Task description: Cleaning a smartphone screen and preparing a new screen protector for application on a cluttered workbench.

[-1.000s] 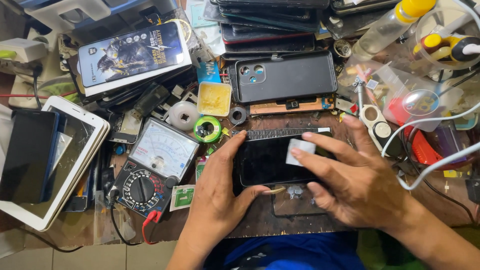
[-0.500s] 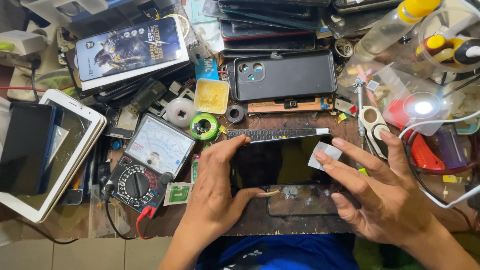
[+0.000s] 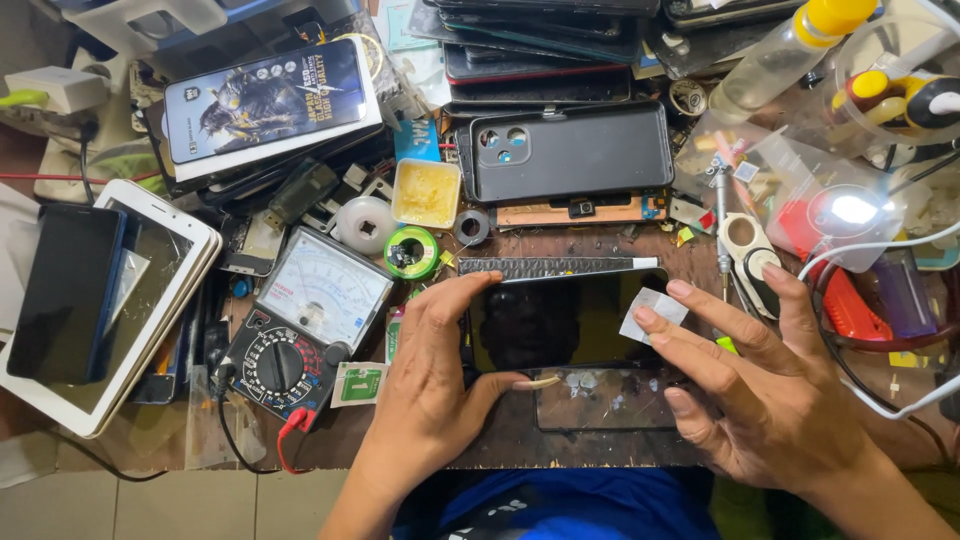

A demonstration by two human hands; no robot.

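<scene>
I am wiping the smartphone screen: my left hand clamps its edge, right hand fingers press a cleaning wipe at its three-o'clock end. Next, I judge, steady strokes.
</scene>
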